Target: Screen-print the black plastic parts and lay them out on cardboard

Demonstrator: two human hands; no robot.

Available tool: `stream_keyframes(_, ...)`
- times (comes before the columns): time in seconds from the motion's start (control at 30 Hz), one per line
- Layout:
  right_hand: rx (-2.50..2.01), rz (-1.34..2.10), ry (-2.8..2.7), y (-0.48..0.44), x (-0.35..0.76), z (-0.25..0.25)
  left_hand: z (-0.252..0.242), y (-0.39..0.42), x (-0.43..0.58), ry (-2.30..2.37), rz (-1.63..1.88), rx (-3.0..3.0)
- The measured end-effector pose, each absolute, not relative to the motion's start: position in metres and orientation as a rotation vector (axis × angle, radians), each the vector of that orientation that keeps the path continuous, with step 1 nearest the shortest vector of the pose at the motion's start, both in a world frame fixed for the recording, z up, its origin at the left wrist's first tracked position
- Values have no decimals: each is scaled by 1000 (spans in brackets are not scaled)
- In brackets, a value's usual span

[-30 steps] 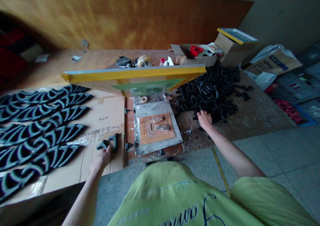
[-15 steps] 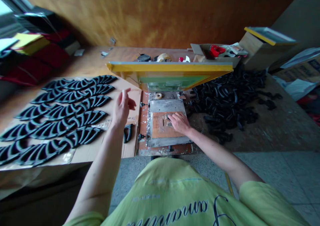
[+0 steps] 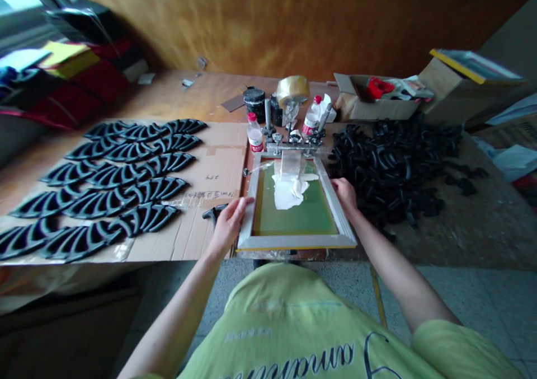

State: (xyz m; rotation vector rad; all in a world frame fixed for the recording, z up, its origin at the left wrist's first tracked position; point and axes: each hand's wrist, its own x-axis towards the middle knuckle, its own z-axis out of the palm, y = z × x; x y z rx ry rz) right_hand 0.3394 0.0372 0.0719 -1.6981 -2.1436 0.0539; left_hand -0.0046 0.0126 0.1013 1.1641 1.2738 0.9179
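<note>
A screen printing frame lies flat in front of me, its green mesh framed in grey metal. White ink is pooled on the upper part of the mesh, below a pale squeegee. My left hand is closed on the frame's left side, and my right hand holds the right side; some of its fingers are hidden. One black curved handle lies on cardboard beside my left hand. The frame covers the plate beneath it.
Rows of black curved handles lie on the cardboard at left. A heap of black handles is at right. Behind the frame are a metal clamp, red-capped bottles, a black jar and a tape roll. An open box stands back right.
The raised screen frame has come down flat over the plate. My right hand has left the plate for the frame's right side; my left hand has come down to its left side.
</note>
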Motion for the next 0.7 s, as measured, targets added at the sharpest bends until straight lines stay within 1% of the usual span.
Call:
stream_keyframes(0.1,-1792,-83,-1922,61,336,91,51,3,-6,1305,802,1126)
stream_keyframes(0.17,-1740,-83,-2025,76,311,99,28,4,-4,1376,783,1154)
stream_keyframes(0.23,-1693,8,-2281,84,283,102,16,7,-3,1443,765,1186)
stream_keyframes(0.3,-1740,116,-2457,82,262,100,10,9,-3,1465,752,1202)
stream_keyframes(0.4,-1745,198,-2578,62,255,93,6,10,-5,1463,740,1217)
stream_keyframes(0.57,-1396,300,-2848,25,277,93,0,9,-6,1455,700,1256)
stream_keyframes(0.63,-1362,362,-2871,27,282,99,0,9,-6,1452,692,1267)
stream_keyframes(0.7,-1424,338,-2782,34,280,101,3,8,-6,1457,689,1271)
